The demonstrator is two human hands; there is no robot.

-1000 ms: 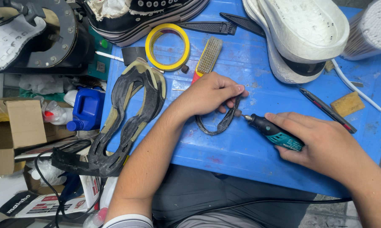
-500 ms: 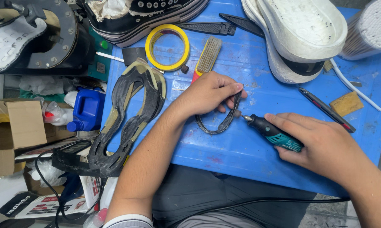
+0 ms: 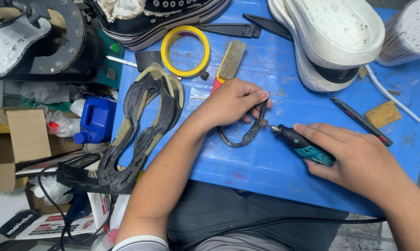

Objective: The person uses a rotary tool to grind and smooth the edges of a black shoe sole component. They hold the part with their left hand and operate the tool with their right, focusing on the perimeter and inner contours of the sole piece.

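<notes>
Bright, even light falls from above onto the scuffed blue plastic counter (image 3: 275,167), with no harsh glare. Shadows are soft and short: a faint one lies under the left hand (image 3: 233,102), another beneath the stacked white rubber shoe soles (image 3: 335,42). Focus is crisp at centre. The cluttered left edge sits dimmer, and the corners bow slightly from wide-angle distortion.

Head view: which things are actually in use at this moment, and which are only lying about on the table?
In use:
left hand pinning the curved black rubber strip
right hand holding the rotary tool

Lying about:
yellow tape roll
brush
black outsole
white soles
blue table
</notes>
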